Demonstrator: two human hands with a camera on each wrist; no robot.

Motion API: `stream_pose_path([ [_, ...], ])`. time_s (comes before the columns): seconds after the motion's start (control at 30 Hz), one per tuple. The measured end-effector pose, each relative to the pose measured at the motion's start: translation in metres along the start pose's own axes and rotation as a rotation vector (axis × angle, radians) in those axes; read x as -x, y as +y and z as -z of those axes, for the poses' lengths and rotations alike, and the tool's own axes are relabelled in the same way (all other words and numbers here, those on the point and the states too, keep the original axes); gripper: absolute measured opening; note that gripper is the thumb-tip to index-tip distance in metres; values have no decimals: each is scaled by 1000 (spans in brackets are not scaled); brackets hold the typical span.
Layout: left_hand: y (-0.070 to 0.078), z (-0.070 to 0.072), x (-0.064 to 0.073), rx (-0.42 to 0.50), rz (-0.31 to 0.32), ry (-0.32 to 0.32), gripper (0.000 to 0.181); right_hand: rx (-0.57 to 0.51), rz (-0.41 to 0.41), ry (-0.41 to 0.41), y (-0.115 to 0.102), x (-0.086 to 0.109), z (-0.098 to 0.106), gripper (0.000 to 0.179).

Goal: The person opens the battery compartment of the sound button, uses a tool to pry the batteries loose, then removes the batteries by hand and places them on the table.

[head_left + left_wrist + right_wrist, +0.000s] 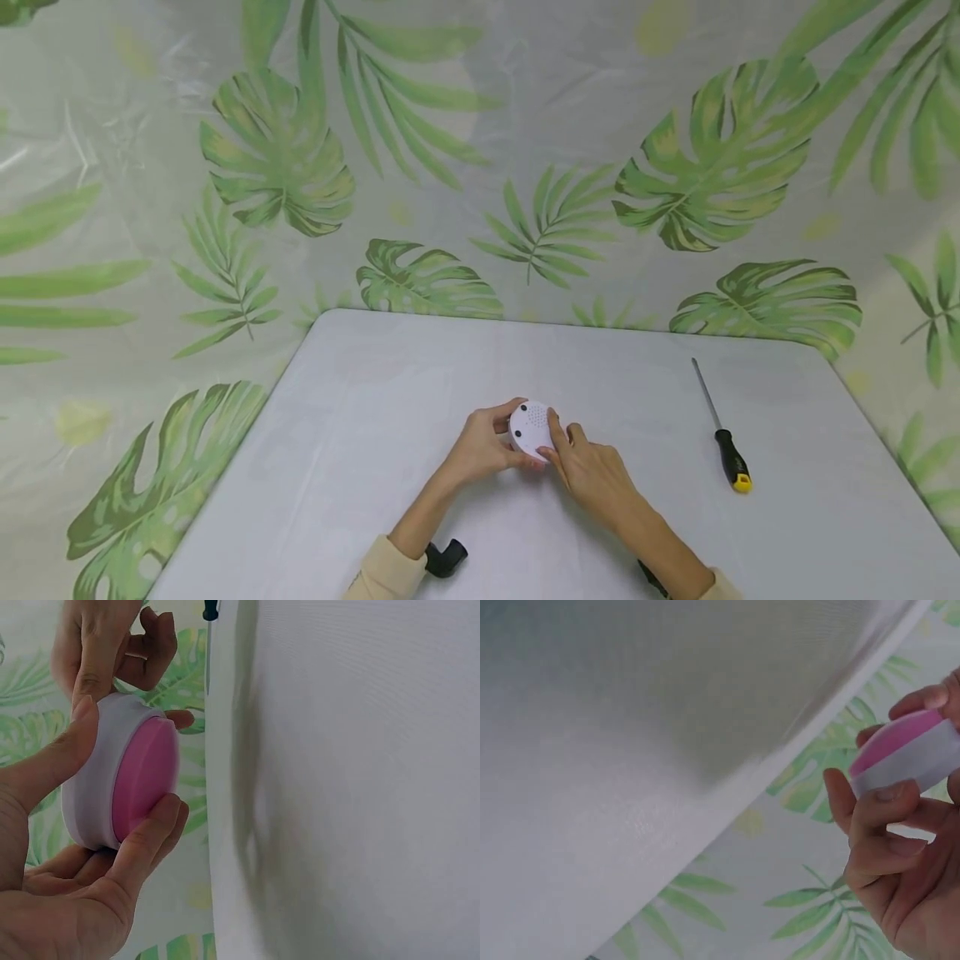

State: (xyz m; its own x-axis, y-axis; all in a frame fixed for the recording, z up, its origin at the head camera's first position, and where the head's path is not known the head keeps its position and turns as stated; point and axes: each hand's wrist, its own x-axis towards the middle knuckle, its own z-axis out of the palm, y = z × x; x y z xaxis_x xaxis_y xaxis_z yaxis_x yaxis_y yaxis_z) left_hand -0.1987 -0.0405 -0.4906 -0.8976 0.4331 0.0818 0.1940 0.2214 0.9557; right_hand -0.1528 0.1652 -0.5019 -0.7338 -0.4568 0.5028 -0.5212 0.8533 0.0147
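A round push-button buzzer is held above the table, its white underside with small holes and dark feet turned up in the head view. Its pink domed top faces down toward the tabletop. My left hand grips the rim from the left, thumb on the white side and fingertips against the pink dome. On the other side my right hand holds the rim, with a finger lying on the underside. The right wrist view shows curled right fingers against the white casing.
A screwdriver with a black and yellow handle lies at the right of the white table. A black curved object shows beside the left forearm, and another dark item is partly hidden by the right forearm. Leaf-patterned sheeting surrounds the table.
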Motion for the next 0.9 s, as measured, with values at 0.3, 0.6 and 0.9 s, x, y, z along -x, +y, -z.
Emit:
stream_pose_path([
  [0.3,3,0,0,-23,-21,-6,74,31,67,77,2,0,1,67],
  [0.6,2,1,1,-33,-5,-20,73,6,119,147,5,1,-3,69],
  [0.9,-2,2,0,-19,12,-19,74,0,113,158,6,0,-1,66],
])
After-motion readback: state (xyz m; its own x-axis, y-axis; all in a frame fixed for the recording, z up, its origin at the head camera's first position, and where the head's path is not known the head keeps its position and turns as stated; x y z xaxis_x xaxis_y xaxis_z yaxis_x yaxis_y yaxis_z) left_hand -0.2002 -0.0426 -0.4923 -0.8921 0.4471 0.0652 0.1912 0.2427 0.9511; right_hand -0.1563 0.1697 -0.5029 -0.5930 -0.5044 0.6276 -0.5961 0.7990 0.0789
